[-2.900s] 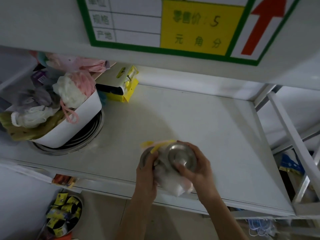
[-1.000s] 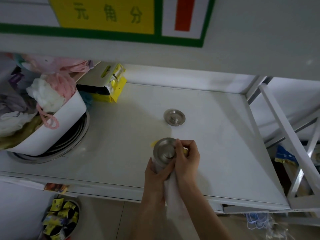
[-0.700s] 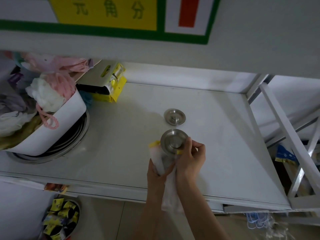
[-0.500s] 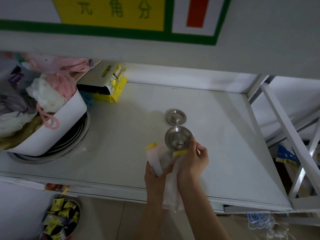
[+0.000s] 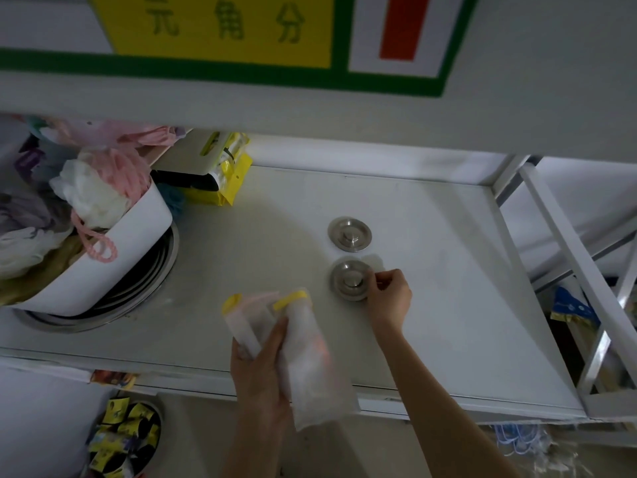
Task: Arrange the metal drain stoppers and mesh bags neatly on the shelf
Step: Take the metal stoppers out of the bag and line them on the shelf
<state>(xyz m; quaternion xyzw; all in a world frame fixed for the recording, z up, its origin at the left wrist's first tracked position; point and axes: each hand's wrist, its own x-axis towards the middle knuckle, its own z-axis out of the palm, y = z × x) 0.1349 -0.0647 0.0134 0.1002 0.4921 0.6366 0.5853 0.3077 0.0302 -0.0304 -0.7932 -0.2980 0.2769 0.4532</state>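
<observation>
The shelf (image 5: pixel 431 305) is plain white, a little grey in the shadow. The two drain stoppers (image 5: pixel 349 234) (image 5: pixel 349 279) are silver metal with a dull shine. The mesh bags (image 5: pixel 303 357) are pale translucent white with yellow bands at the top. The tub (image 5: pixel 103 270) is white; in it lie pink and white bath sponges (image 5: pixel 100 188). The packet (image 5: pixel 227 181) behind is bright yellow. The sign (image 5: pixel 220 32) above is yellow with green characters, a green border and a red mark.
</observation>
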